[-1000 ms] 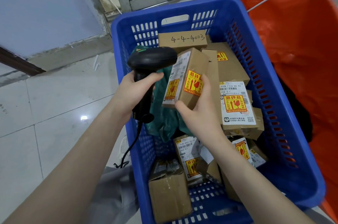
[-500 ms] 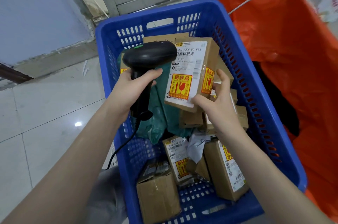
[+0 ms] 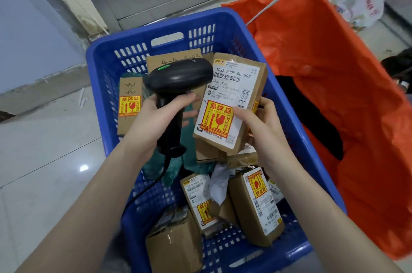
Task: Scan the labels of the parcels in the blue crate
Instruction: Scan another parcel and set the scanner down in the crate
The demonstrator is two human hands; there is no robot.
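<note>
My left hand (image 3: 153, 121) was wrapped around the scanner (image 3: 178, 76), my right hand (image 3: 260, 125) clasping a parcel (image 3: 236, 99) above the blue crate (image 3: 107, 54). I judged my thumb, touching its label, might block the read.

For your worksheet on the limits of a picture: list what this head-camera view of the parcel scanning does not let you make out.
- Head view: the scanner head covers the left edge of the held parcel's label.
- Right hand thumb hides part of its yellow sticker.
- Small print there is too fine to read.
- Handwriting on the back box is partly hidden by the scanner.
</note>
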